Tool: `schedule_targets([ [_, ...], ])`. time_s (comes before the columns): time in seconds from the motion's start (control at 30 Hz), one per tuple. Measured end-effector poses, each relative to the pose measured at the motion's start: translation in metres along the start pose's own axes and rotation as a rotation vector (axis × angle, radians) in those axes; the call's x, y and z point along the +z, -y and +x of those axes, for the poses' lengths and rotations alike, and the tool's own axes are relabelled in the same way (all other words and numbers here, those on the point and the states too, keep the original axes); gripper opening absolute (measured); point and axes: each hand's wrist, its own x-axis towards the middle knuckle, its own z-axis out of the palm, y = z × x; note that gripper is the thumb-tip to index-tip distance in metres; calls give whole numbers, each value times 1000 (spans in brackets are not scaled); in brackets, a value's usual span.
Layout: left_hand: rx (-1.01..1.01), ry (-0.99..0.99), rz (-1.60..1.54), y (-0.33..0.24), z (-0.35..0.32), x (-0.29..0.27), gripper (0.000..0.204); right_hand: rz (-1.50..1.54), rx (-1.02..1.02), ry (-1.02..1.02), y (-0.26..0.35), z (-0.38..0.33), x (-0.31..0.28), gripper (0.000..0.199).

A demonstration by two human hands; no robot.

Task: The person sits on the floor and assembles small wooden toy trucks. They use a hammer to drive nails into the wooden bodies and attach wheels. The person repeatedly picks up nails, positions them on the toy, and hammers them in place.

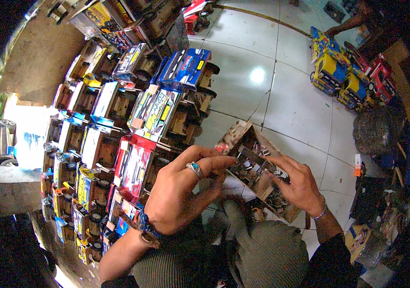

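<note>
Rows of painted wooden toy trucks (133, 165) stood along the left side, closely spaced, with a blue toy truck (183, 67) at the end farthest from the wearer. The left hand (174, 189), fitted with a ring (194, 169), was held above the near-left side of an open-topped wooden box (235, 135). Its thumb and fingers were bent toward each other beside the far end of a dark flat bar (252, 157); whether a small part was pinched between them could not be told. The bar lay slantwise over the box, its near end pinched between the thumb and fingers of the right hand (298, 185). Loose metal parts (276, 200) lay in the box below, and ribbed olive fabric (272, 249) covered the wearer's lap. Caution: the bar appeared to be supported mainly at the right-hand end, so a sideways push at the far end could twist it out of the pinch. A slip there could drive the bar's end into the left fingertips. Any small part released at that point would probably fall among the loose pieces and be hard to find. Farther right, a co-worker's arm (348, 24) extended to blue-and-yellow toy trucks (327, 72), with a red toy truck (382, 79) beside them and a dark wrapped bundle (377, 129) nearer the wearer.
</note>
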Motion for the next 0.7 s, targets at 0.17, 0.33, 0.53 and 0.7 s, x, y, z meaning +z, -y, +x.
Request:
schedule_targets([
  [0.17,-373,-10,-591,0,0,9,37,-24,51,6,1,-1,2,56],
  [0.33,-494,28,-449,-3,7,14,24,-162,-33,-40,6,0,2,56],
  [0.53,-561,11,-649,-2,9,15,19,-111,-68,-90,0,8,7,63],
  [0.7,-644,-85,-888,5,16,25,21,-495,-132,-113,-12,17,8,75],
])
